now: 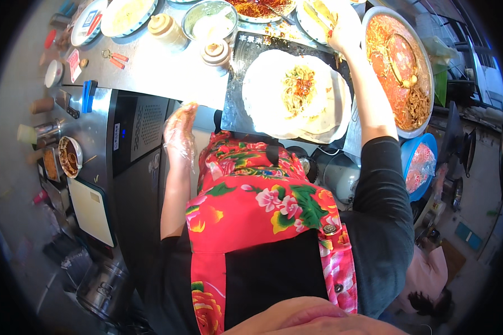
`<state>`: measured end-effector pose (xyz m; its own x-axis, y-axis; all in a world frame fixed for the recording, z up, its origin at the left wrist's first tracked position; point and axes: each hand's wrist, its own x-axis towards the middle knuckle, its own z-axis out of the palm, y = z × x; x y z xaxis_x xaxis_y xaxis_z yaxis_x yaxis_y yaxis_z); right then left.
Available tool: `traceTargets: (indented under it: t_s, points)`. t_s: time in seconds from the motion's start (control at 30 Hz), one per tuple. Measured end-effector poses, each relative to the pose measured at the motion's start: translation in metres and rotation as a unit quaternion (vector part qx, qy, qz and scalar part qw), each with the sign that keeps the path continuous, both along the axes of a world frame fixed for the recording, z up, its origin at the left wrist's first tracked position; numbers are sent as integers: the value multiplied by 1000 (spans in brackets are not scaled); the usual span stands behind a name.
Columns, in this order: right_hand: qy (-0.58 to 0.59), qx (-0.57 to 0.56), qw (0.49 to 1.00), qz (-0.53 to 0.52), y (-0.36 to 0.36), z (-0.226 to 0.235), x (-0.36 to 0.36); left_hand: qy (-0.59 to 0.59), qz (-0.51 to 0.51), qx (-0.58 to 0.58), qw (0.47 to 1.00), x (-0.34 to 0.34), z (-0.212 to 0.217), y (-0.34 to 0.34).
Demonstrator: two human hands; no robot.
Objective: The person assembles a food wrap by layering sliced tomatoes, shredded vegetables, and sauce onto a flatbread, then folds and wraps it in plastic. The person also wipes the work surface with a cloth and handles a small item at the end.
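Note:
A round, pale flatbread (262, 95) lies on a dark square board (237, 84), with another sheet partly under its right side. Shredded vegetables (299, 92) with red sauce are heaped on its middle. My right hand (343, 34) reaches past the board to a plate (303, 22) of pale yellow strips at the back. Its fingers are bent in at the plate's edge; glare hides what they grip. My left hand (180, 131), in a clear plastic glove, hangs off the counter's front edge, fingers stretched and holding nothing.
A large tray (366, 42) of red sauced food stands at the right, a blue basin (430, 139) below it. Squeeze bottles (167, 33), a metal bowl (235, 19) and plates line the back. Another person (427, 276) is at lower right.

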<state>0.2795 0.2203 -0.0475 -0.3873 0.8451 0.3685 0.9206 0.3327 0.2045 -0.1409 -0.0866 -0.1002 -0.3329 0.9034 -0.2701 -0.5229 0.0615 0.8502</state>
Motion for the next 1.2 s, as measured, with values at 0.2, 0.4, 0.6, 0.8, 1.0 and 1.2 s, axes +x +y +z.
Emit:
traceTargets:
  t_s: [0.2,0.4,0.6,0.8,1.0,1.2]
  points:
    - [138,-340,925,-98,-129,65,-18,12,-151,-9,988,40,2,6]
    - [154,-295,937,-105,-247,24,7,143,-342,41,928,111,2,58]
    - [75,-335,933,-107,-266,12,13,502,-432,75,746,164,-5,93]
    - [91,-249,960,-88,-253,-11,18,546,-453,95,699,197,-7,63]
    - [190,-347,918,-35,-242,15,30,541,-455,118,697,197,-5,43]
    - [107,-361,926,42,-227,30,10,511,-361,100,774,181,-2,37]
